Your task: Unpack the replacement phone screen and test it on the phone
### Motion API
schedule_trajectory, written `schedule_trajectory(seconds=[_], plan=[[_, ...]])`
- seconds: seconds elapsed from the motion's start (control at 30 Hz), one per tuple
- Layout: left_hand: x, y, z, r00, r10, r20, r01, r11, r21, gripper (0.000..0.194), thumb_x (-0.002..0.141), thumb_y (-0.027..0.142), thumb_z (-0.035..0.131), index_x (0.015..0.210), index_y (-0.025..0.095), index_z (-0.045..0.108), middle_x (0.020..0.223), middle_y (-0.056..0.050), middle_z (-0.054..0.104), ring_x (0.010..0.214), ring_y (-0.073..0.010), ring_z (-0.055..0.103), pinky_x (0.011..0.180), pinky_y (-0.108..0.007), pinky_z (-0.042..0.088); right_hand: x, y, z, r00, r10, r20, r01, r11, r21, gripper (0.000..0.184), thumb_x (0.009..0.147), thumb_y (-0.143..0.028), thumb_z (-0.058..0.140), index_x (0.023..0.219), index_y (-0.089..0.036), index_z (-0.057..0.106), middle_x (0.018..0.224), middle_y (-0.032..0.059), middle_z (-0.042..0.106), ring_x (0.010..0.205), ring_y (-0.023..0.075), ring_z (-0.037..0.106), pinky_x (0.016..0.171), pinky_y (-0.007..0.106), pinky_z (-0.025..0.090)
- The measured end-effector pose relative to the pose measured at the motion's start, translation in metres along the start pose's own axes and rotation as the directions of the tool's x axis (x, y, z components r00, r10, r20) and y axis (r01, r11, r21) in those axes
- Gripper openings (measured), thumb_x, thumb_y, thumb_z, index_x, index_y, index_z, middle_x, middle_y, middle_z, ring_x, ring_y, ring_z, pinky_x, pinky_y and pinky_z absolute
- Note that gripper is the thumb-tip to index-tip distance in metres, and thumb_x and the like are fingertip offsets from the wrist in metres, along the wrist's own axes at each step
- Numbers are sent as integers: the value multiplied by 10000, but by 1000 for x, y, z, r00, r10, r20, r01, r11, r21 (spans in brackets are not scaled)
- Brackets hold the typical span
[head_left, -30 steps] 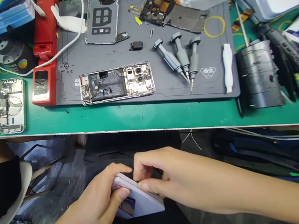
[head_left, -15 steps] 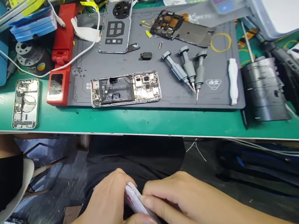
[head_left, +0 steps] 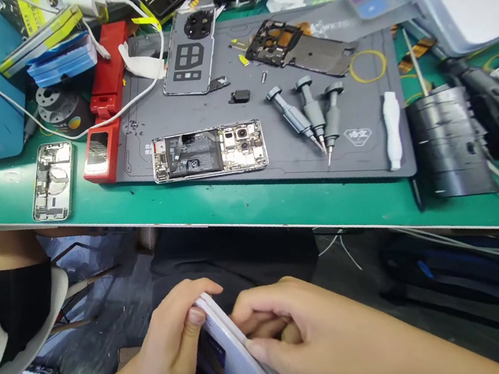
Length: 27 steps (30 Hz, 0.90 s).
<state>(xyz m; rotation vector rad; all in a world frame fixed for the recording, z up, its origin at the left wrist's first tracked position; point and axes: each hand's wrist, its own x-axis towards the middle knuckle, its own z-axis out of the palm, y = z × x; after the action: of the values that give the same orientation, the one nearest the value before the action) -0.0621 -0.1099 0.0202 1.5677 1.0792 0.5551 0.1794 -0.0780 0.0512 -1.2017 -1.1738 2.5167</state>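
A thin white box (head_left: 242, 362) with a dark blue patch on its face is held tilted over my lap, below the table edge. My left hand (head_left: 175, 338) grips its upper end, thumb on the face and fingers over the top edge. Pressed to the box's right-hand long edge are the thumb and curled fingers of my right hand (head_left: 282, 330). On the grey work mat (head_left: 216, 108) lies an opened phone (head_left: 208, 151) with its battery and boards showing. Behind it rests a detached phone back cover (head_left: 188, 54).
Several screwdrivers (head_left: 309, 118), a white pry tool (head_left: 393, 131) and a phone frame part (head_left: 296, 52) lie on the mat. A red holder (head_left: 103, 108) and another opened phone (head_left: 53, 182) are to the left. A seated person's leg (head_left: 19, 291) shows at far left.
The box has turned so more of its face shows. My left thumb has moved up to its top end, while my right hand stays on the long edge. The view has shifted slightly.
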Motion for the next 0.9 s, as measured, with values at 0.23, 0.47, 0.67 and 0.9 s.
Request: schedule_trajectory(seconds=[0.23,0.47,0.67,0.9], plan=[[0,2,11,993,106,50,-105,994,-16,287,1130,325,357,1337,271,548,979,-7,606,842,-148,554,748,-288,440,14,5,-3,1000,-10,-11,10,1000,-2,178,792,-172,680,665,-189,557,592,-70,598,549,71,530,524,166,426],[3,3,14,998,50,-44,-52,997,-55,293,1097,509,360,1210,266,480,943,-2,456,815,-180,472,729,-358,397,29,16,10,998,-31,-51,35,995,88,252,855,-208,644,697,-220,449,612,-93,475,535,67,475,452,146,411],[3,-4,18,989,-32,-145,19,995,-95,183,1100,426,382,1137,267,466,929,5,387,818,-189,392,722,-364,359,19,24,30,998,-25,55,14,983,185,169,784,-140,567,824,-249,444,749,-97,555,529,75,525,401,177,485],[-5,-14,27,966,28,-256,-59,992,-115,269,1122,370,273,1093,254,514,939,-11,443,858,-201,428,761,-384,347,16,22,43,995,-94,-43,96,994,50,227,669,-86,600,768,-241,466,713,-78,598,601,91,508,499,183,399]])
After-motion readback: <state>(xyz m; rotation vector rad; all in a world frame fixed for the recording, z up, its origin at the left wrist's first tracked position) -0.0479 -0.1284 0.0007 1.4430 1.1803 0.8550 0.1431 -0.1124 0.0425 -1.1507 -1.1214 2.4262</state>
